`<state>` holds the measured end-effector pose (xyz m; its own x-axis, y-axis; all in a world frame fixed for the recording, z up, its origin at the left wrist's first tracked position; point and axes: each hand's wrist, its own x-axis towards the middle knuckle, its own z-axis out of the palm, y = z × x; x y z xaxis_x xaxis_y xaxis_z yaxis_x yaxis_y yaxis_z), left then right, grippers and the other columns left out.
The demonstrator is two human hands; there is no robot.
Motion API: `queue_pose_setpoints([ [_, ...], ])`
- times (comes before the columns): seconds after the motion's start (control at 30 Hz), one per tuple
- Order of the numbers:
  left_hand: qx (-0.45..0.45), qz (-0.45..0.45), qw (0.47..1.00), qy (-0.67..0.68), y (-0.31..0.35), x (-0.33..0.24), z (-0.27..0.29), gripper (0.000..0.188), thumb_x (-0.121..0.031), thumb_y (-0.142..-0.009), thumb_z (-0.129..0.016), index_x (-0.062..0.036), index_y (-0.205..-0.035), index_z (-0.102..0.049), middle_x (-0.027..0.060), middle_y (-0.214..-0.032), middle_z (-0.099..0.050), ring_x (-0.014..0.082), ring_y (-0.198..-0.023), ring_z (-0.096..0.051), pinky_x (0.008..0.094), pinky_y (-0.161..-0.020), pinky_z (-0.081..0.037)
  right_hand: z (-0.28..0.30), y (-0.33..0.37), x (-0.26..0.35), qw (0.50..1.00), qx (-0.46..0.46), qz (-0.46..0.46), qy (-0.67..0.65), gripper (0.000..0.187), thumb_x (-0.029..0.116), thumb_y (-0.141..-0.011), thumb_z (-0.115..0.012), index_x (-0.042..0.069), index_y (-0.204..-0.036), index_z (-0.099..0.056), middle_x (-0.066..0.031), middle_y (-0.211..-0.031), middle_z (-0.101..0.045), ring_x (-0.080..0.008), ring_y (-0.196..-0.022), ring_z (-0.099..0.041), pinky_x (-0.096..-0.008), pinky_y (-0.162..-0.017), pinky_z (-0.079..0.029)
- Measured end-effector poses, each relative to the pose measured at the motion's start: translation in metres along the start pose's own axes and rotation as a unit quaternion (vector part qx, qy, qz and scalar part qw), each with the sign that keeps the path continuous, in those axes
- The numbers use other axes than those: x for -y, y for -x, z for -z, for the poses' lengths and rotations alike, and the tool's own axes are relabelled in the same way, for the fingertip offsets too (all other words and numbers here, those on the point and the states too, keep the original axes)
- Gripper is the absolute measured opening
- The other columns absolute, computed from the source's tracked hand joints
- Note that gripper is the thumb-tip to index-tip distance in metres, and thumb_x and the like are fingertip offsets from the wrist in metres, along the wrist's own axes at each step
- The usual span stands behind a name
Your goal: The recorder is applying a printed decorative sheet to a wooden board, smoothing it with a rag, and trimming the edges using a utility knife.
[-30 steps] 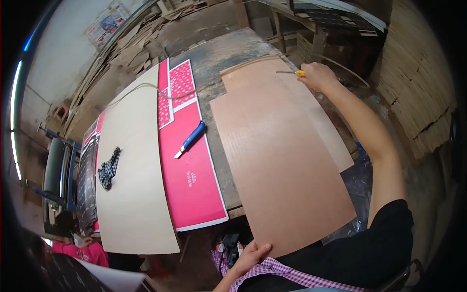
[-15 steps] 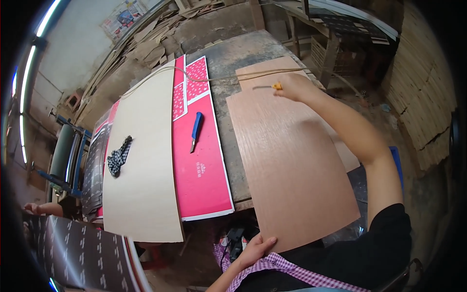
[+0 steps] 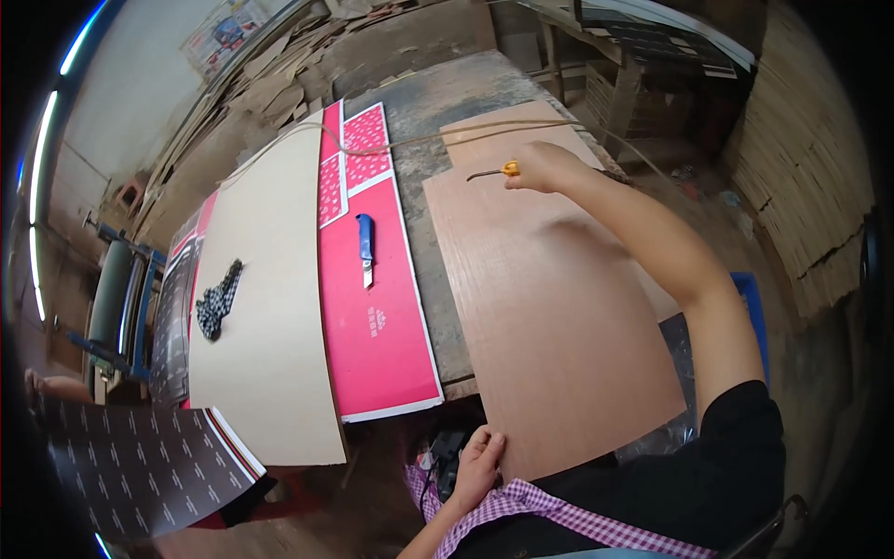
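Observation:
A reddish-brown thin wood sheet (image 3: 568, 326) lies slanted in front of me, its near end reaching past the table's edge to my apron. My left hand (image 3: 477, 462) pinches its near left corner, thumb on top. Above its far part, my right hand (image 3: 545, 170) closes around a small tool with a yellow body (image 3: 510, 169) and a thin dark bent tip (image 3: 482, 175) pointing left; its exact kind is unclear. Under it lies another wood sheet (image 3: 475, 130). A long beige hose or cord (image 3: 447, 132) crosses the far end.
Left of the wood lies a blue-handled utility knife (image 3: 365, 238) on pink printed sheets (image 3: 372, 373). A long cream board (image 3: 265, 373) bears a checked cloth (image 3: 219, 303). Another person's hand (image 3: 56, 384) is beside a dark patterned sheet (image 3: 140, 466). A roller machine (image 3: 112, 289) stands at left.
The tool in my right hand has come slightly left, its tip now clearer. My left hand keeps to the sheet's corner, its grip shifted. The dark patterned sheet has swung and flattened out.

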<state>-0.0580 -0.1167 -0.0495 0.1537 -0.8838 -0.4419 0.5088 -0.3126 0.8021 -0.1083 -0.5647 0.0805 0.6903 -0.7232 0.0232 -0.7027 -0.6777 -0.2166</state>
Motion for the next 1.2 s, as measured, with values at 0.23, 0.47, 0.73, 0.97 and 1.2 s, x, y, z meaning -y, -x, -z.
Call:
queue_pose_setpoints([
  [0.23,-0.015,-0.035,0.995,-0.091,-0.003,0.0,-0.002,0.019,-0.019,-0.097,-0.046,-0.0009,-0.099,-0.05,0.0024,-0.093,-0.058,0.0068,-0.086,-0.051,0.0218,-0.079,-0.041,-0.026,-0.025,0.008,0.995,-0.095,-0.012,-0.03,0.038,0.038,-0.075,-0.068,0.0,-0.082,-0.066,-0.019,-0.081,-0.065,-0.0332,-0.077,-0.063,-0.0418,-0.069,-0.05],
  [0.47,-0.03,-0.006,0.999,-0.04,-0.011,-0.009,0.009,0.016,-0.018,-0.095,-0.049,-0.0028,-0.1,-0.051,0.0002,-0.088,-0.058,0.0055,-0.079,-0.051,0.0204,-0.073,-0.041,0.003,0.044,0.02,0.949,0.307,-0.012,-0.071,0.035,0.04,-0.078,-0.067,0.005,-0.078,-0.063,-0.0075,-0.064,-0.062,-0.0175,-0.048,-0.058,-0.032,-0.043,-0.048],
  [0.73,-0.009,0.001,0.999,0.031,-0.042,-0.032,-0.012,0.036,-0.02,-0.093,-0.053,0.0001,-0.122,-0.046,0.0103,-0.118,-0.057,0.016,-0.104,-0.054,0.0305,-0.093,-0.041,0.03,0.102,-0.036,0.938,0.313,-0.126,-0.076,0.03,0.037,-0.077,-0.067,0.007,-0.082,-0.064,-0.0056,-0.061,-0.059,-0.0149,-0.049,-0.056,-0.0303,-0.044,-0.046],
  [0.97,-0.057,-0.089,0.994,0.013,-0.041,-0.02,-0.029,0.032,-0.02,-0.095,-0.048,0.0011,-0.119,-0.046,0.0091,-0.116,-0.056,0.0151,-0.103,-0.053,0.0287,-0.092,-0.04,0.017,0.065,-0.134,0.978,-0.105,-0.165,0.077,0.031,0.034,-0.072,-0.07,0.006,-0.084,-0.066,-0.0203,-0.083,-0.065,-0.0267,-0.069,-0.065,-0.0384,-0.06,-0.052],
  [1.2,-0.058,-0.108,0.992,-0.018,-0.042,-0.017,-0.025,0.029,-0.021,-0.096,-0.046,0.0011,-0.115,-0.047,0.0083,-0.111,-0.058,0.0129,-0.099,-0.053,0.0269,-0.089,-0.04,0.037,0.094,-0.052,0.92,0.355,-0.113,-0.119,0.029,0.031,-0.078,-0.068,0.004,-0.085,-0.062,-0.0081,-0.065,-0.061,-0.0175,-0.051,-0.058,-0.0314,-0.045,-0.047],
])
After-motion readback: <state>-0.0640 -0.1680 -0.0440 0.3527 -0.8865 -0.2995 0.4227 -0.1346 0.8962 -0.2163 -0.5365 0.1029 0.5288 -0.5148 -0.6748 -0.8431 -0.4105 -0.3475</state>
